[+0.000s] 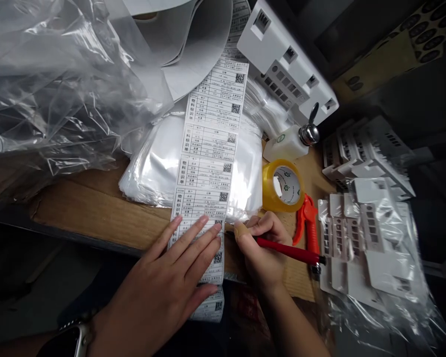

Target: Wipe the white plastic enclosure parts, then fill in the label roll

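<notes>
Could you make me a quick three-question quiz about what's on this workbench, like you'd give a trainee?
1. True or false: the left hand lies flat on the label strip.
2. What does the right hand hold? A) scissors B) red pen C) tape roll
3. Fill in: the yellow tape roll sits beside a white ____ with a metal top.

Key: 1 true; 2 B; 3 bottle.
</notes>
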`<control>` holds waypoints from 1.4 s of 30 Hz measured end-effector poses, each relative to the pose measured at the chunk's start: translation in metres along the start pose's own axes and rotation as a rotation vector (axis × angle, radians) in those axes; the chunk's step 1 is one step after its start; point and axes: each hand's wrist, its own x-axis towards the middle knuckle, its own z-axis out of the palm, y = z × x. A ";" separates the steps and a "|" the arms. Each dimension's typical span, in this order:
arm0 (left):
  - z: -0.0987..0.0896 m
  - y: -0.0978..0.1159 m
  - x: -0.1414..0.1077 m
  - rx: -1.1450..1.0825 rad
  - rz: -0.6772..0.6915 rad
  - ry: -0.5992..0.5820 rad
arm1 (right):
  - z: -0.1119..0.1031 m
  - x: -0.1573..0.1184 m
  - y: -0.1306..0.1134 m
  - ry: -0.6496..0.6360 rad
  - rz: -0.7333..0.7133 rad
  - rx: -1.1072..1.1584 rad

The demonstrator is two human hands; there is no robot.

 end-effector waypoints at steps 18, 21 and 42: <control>0.005 0.002 -0.015 -0.010 -0.067 -0.019 | -0.004 -0.012 0.002 -0.134 -0.069 -0.075; 0.004 0.003 -0.014 -0.027 -0.076 -0.028 | -0.005 -0.012 0.001 -0.145 -0.060 -0.089; 0.002 0.005 -0.014 -0.027 -0.082 -0.016 | -0.008 -0.004 0.001 -0.017 0.107 0.024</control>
